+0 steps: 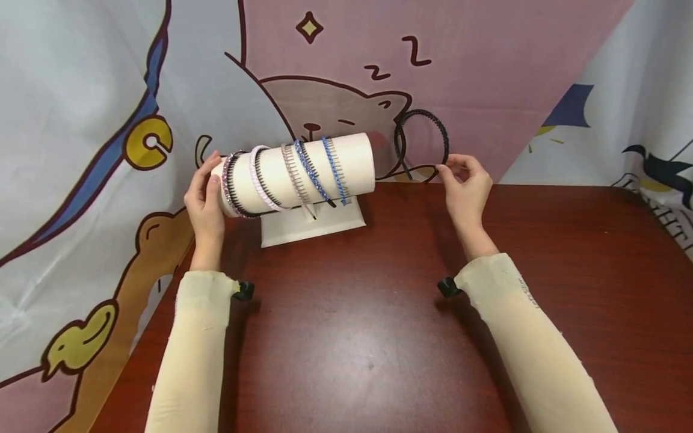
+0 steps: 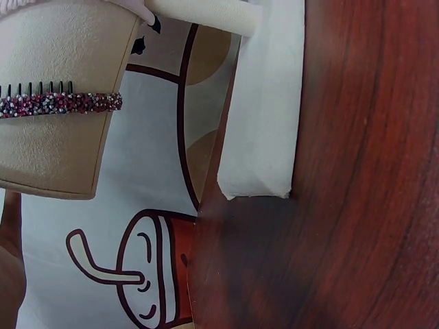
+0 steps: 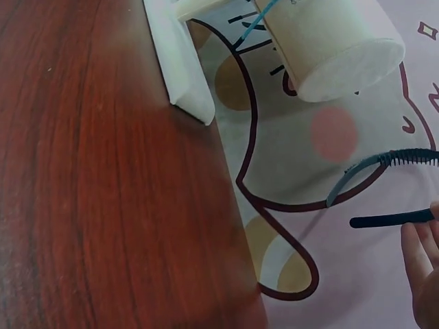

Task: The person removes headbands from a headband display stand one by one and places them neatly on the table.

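A cream display roll [image 1: 354, 162] on a white base [image 1: 314, 227] carries several toothed headbands. At its left end sits a glittery pink headband [image 1: 226, 186], then a pale pink one [image 1: 257, 177], a beige one [image 1: 292, 174] and two blue ones, of which the outermost blue headband [image 1: 334, 171] is nearest the right end. My left hand [image 1: 204, 198] grips the roll's left end, thumb in front. To the right of the roll, my right hand [image 1: 467, 183] pinches one side of a black headband [image 1: 445, 135] between thumb and fingers. In the right wrist view the black headband [image 3: 411, 156] is apart from the roll.
The brown wooden table [image 1: 352, 337] stretches below the arms. Behind it hangs a cartoon-printed cloth [image 1: 335, 54], with its bottom edge meeting the table close to the base. Dark wrist cameras [image 1: 448, 287] stick out from both cuffs.
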Demonstrator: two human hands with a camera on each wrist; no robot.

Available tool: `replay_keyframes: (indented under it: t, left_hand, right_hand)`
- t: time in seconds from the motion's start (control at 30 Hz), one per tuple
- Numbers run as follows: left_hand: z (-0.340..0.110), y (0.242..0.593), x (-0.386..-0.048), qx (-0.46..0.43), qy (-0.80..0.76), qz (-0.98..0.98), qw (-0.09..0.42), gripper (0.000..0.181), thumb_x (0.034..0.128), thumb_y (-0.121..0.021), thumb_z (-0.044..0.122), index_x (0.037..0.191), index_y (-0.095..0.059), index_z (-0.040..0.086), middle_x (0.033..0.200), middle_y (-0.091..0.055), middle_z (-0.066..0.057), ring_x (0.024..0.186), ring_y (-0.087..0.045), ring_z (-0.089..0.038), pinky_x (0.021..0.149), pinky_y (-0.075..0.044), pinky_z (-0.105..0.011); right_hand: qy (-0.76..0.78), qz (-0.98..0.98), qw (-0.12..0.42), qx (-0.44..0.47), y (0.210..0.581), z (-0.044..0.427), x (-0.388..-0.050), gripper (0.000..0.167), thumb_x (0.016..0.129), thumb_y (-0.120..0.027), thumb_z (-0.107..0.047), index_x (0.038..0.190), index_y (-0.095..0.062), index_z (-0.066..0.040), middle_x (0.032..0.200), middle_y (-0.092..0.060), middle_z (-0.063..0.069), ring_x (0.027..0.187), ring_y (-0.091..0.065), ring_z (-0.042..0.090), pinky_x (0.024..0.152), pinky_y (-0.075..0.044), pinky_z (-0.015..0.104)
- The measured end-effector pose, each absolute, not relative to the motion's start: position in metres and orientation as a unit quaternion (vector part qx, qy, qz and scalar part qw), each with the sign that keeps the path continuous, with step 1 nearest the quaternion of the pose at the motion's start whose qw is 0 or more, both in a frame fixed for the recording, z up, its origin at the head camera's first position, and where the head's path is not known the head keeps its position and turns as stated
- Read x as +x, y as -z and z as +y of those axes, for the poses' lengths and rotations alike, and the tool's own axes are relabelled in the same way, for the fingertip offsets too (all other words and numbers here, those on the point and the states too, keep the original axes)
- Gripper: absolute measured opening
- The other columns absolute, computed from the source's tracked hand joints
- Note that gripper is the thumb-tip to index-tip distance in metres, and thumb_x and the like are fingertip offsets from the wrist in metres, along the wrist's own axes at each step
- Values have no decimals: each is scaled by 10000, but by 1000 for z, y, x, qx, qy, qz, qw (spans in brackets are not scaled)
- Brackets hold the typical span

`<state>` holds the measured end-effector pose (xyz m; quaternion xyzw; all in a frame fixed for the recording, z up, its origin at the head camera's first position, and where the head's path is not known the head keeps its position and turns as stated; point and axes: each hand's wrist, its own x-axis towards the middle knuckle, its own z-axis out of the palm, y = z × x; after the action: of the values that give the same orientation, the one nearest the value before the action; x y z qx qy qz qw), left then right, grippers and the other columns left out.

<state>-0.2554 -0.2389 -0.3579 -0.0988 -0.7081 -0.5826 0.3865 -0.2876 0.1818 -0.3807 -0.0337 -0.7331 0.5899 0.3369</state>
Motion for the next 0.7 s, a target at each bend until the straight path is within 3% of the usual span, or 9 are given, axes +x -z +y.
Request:
replay_keyframes:
  t: [0.33, 0.7]
  left_hand:
    - [-239, 358, -256, -109, 583, -705, 389, 359, 958, -493, 76, 1250, -635, -78, 1370, -615, -207, 1313, -576, -170, 1151, -377, -306]
    - [-239, 358, -256, -99, 589, -704, 383, 358, 964, -492, 98, 1247, -645, -59, 1369, -632, -154, 1316, -572, -163, 1154, -375, -312]
  right_hand:
    - [-613, -725, 311, -43, 388, 188, -283, 172, 857, -754, -79, 1001, -729, 13, 802, -645, -141, 705, -635, -17, 665, -523, 96]
    - [-653, -703, 278, -53, 399, 195, -284, 225, 849, -743, -22, 1049, -711, 74, 840, -686, -56, 719, -676, -22, 708, -575, 174]
